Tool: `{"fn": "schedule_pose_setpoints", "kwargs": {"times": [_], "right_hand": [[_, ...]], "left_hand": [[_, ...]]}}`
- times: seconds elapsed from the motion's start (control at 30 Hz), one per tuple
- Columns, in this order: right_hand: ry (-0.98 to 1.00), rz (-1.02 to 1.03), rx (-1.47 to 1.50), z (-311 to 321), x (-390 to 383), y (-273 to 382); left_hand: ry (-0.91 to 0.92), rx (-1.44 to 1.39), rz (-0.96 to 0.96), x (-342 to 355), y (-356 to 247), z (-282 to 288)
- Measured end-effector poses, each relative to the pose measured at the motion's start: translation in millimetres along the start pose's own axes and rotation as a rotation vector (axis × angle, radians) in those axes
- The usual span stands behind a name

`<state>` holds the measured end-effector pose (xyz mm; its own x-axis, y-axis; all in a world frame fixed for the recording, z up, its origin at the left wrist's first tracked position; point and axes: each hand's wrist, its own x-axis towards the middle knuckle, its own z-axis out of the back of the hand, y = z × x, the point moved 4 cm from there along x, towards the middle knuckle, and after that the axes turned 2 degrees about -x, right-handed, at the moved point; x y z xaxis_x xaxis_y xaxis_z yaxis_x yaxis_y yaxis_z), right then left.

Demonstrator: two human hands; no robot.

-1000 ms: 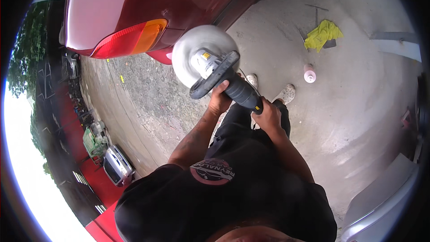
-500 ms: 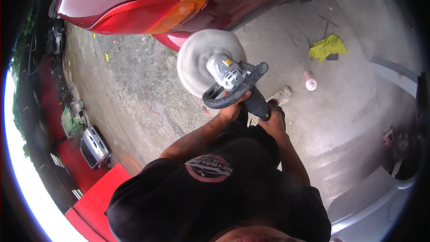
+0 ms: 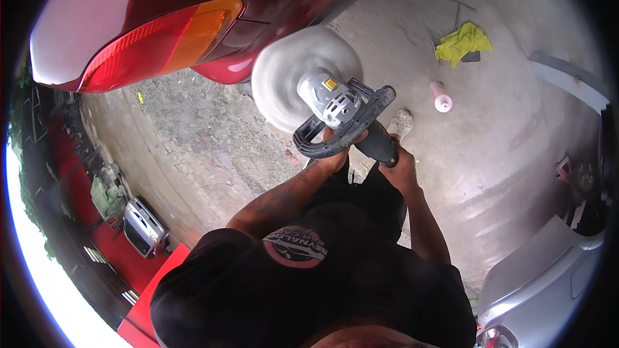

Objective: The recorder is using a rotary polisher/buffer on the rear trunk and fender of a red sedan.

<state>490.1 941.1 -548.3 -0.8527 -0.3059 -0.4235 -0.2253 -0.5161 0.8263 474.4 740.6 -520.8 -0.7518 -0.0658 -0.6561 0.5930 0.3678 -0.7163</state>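
Both hands hold a car polisher (image 3: 335,104) with a grey body, a black loop handle and a wide white pad (image 3: 276,90). My left hand (image 3: 335,156) is closed round the loop handle, its fingers partly hidden behind it. Farther back, my right hand (image 3: 401,169) wraps the black rear grip. Blurred as if spinning, the pad sits by the corner of a dark red car's bumper (image 3: 222,71); whether it touches cannot be told. Above the bumper is a red and orange tail light (image 3: 161,45).
A pink bottle (image 3: 441,98) lies or stands on the concrete floor to the right. Beyond it is a yellow cloth (image 3: 463,42) on a dark object. A silver car (image 3: 548,277) is at lower right. Toward the far left stands a silver vehicle (image 3: 143,227).
The red car and its tail light have shifted left and down in the view. The polisher has moved slightly right relative to the picture, with both hands still on it.
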Motion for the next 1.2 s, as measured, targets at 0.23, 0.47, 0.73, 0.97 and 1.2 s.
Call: {"fn": "schedule_pose_setpoints", "kwargs": {"times": [0.23, 0.47, 0.73, 0.97, 1.2], "right_hand": [[-0.285, -0.003, 0.028, 38.0, 57.0, -46.9], [-0.204, 0.341, 0.001, 4.7, 125.9, -81.8], [0.147, 0.792, 0.007, -78.1, 152.7, -32.6], [-0.030, 1.101, 0.062, -56.8, 142.4, 7.3], [-0.309, 0.795, 0.283, -6.7, 207.2, -5.6]], "left_hand": [[-0.074, 0.446, -0.350, 100.9, -10.9, -62.3], [-0.082, 0.329, -0.723, 129.5, 37.1, -8.0], [-0.120, -0.213, -0.947, 69.0, 18.9, 64.2], [-0.171, -0.060, -0.877, 81.0, 25.2, 52.6], [-0.162, 0.105, -0.731, 174.9, -7.1, -8.3]]}}
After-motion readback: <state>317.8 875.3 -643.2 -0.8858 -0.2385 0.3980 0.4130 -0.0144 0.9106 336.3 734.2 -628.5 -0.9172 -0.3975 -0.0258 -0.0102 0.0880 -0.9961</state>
